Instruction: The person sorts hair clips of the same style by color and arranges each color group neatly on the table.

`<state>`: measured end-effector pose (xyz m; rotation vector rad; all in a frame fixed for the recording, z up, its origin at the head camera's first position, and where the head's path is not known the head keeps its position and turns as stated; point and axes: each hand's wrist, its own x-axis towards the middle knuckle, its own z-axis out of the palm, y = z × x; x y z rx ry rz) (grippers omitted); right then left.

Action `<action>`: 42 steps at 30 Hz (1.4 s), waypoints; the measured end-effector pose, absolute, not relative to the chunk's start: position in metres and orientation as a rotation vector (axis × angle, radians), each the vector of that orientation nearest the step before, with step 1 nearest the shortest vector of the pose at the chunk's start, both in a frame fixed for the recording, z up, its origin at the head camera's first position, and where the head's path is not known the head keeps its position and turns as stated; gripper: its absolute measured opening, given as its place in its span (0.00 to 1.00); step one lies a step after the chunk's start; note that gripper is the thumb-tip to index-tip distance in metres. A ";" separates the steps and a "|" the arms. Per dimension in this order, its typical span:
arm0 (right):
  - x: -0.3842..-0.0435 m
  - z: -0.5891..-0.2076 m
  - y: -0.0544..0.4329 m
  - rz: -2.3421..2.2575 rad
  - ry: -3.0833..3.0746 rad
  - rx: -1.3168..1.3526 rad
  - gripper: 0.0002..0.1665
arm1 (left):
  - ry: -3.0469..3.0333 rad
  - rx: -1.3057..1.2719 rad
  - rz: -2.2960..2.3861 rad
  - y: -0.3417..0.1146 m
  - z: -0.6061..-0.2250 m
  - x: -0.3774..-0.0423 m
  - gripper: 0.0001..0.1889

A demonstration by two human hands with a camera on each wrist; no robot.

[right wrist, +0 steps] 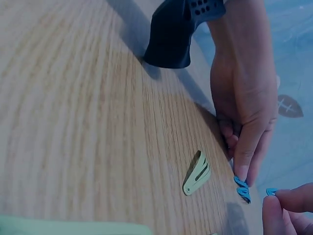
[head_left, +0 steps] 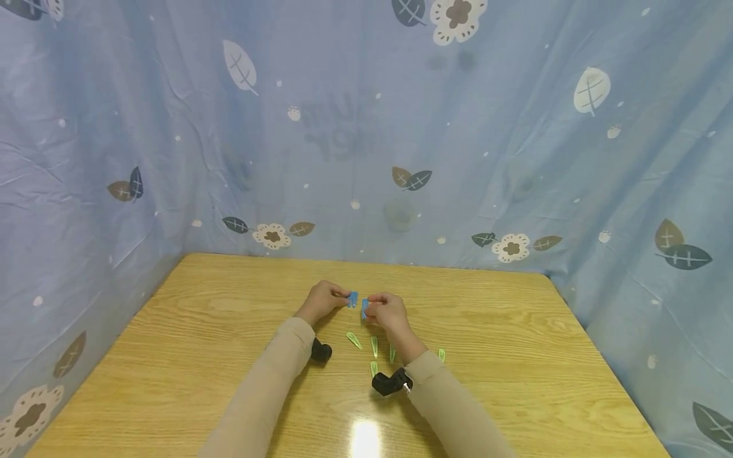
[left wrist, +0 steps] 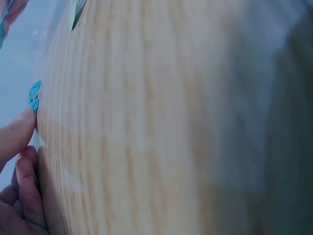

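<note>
Over the far middle of the table, my left hand (head_left: 324, 302) pinches one of two blue snap hair clips (head_left: 353, 299) side by side between thumb and forefinger. In the right wrist view the same two blue clips (right wrist: 242, 189) lie close together at the left fingertips. My right hand (head_left: 390, 314) holds another blue hair clip (head_left: 364, 308) by its end, just right of the pair and apart from it. Its fingertips show at the lower right of the right wrist view, with the blue clip (right wrist: 271, 191) between them.
Several light green hair clips lie scattered nearer me, among them one green clip (head_left: 354, 340) on the left and one (head_left: 441, 355) beyond the right wrist. The wooden table (head_left: 217, 356) ends at a blue patterned curtain (head_left: 355, 191) behind and at both sides.
</note>
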<state>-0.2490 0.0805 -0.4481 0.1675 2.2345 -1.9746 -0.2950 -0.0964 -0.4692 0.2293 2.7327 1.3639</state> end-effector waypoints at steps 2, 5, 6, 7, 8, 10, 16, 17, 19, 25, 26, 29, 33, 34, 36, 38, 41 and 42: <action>-0.252 -0.449 0.080 -1.962 2.241 0.174 0.17 | 2.733 0.233 1.367 -0.097 -0.470 -0.295 0.11; -0.256 -0.450 0.079 -1.946 2.272 0.176 0.16 | 2.733 0.243 1.362 -0.097 -0.472 -0.297 0.11; -0.258 -0.451 0.078 -1.941 2.282 0.180 0.16 | 2.734 0.244 1.360 -0.097 -0.472 -0.297 0.11; -0.260 -0.451 0.078 -1.934 2.293 0.183 0.16 | 2.734 0.246 1.359 -0.097 -0.473 -0.297 0.11; -0.261 -0.452 0.078 -1.926 2.306 0.181 0.16 | 2.735 0.248 1.358 -0.097 -0.473 -0.298 0.11; -0.264 -0.452 0.077 -1.913 2.318 0.201 0.15 | 2.739 0.246 1.356 -0.097 -0.473 -0.298 0.11; -0.270 -0.453 0.075 -1.880 2.340 0.245 0.15 | 2.732 0.244 1.371 -0.097 -0.471 -0.294 0.12; -0.271 -0.453 0.074 -1.870 2.345 0.255 0.14 | 2.731 0.245 1.373 -0.097 -0.471 -0.294 0.12; -0.273 -0.454 0.072 -1.851 2.359 0.266 0.13 | 2.728 0.239 1.378 -0.097 -0.470 -0.293 0.12; -0.282 -0.456 0.066 -1.784 2.442 0.294 0.11 | 2.728 0.236 1.383 -0.097 -0.471 -0.293 0.11; -0.283 -0.457 0.065 -1.771 2.457 0.298 0.10 | 2.726 0.237 1.385 -0.097 -0.471 -0.293 0.11; -0.287 -0.459 0.063 -1.732 2.492 0.320 0.09 | 2.719 0.245 1.384 -0.096 -0.472 -0.293 0.11; -0.290 -0.461 0.062 -1.683 2.529 0.335 0.09 | 2.718 0.243 1.381 -0.094 -0.473 -0.293 0.11; -0.291 -0.461 0.062 -1.669 2.538 0.335 0.09 | 2.720 0.239 1.379 -0.094 -0.473 -0.293 0.11; -0.291 -0.459 0.061 -1.642 2.553 0.330 0.09 | 2.720 0.233 1.380 -0.095 -0.472 -0.293 0.11; -0.291 -0.457 0.060 -1.615 2.565 0.326 0.09 | 2.721 0.236 1.381 -0.095 -0.472 -0.294 0.11; -0.291 -0.454 0.059 -1.591 2.575 0.326 0.08 | 2.727 0.244 1.378 -0.097 -0.472 -0.294 0.11; -0.292 -0.454 0.059 -1.583 2.580 0.329 0.08 | 2.731 0.249 1.377 -0.097 -0.472 -0.294 0.11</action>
